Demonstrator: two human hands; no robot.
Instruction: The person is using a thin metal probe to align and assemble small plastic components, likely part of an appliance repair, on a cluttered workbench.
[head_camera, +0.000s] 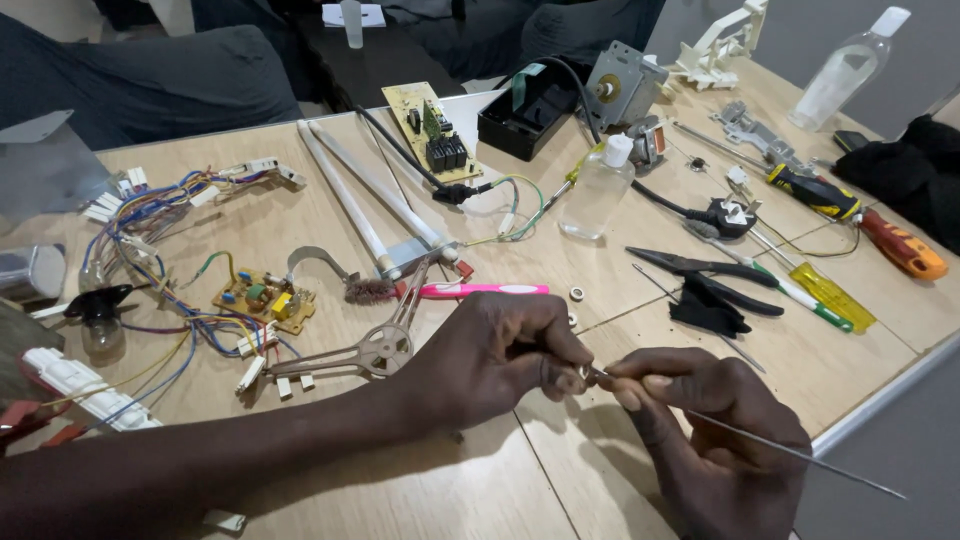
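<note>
low over the near edge of the wooden table (330, 215), left hand (500, 355) clenched, fingertips pinched on a tiny ring-like metal piece (584, 372) right at the tip of a thin metal rod (760, 436). right hand (715, 430) closed around that rod near its front end, thumb and forefinger pressed on it, the rest of it running back past the wrist and off beyond the table edge. both parts held in the air between the two hands, touching or very nearly so; hard to tell whether the small piece already sits on the rod. likely light, stiff and springy along such a thin length, smooth enough to slip; best gripped close to the working tip, as here, to stop it whipping. the small piece probably easy to drop and lose among the clutter; best held by its rim. further back on the table: a pink toothbrush (485, 290), black pliers (700, 272), a yellow-handled screwdriver (830, 295), a clear plastic bottle (597, 188), a small circuit board (265, 300) amid coloured wires (160, 215), and two long white tubes (365, 205).
</note>
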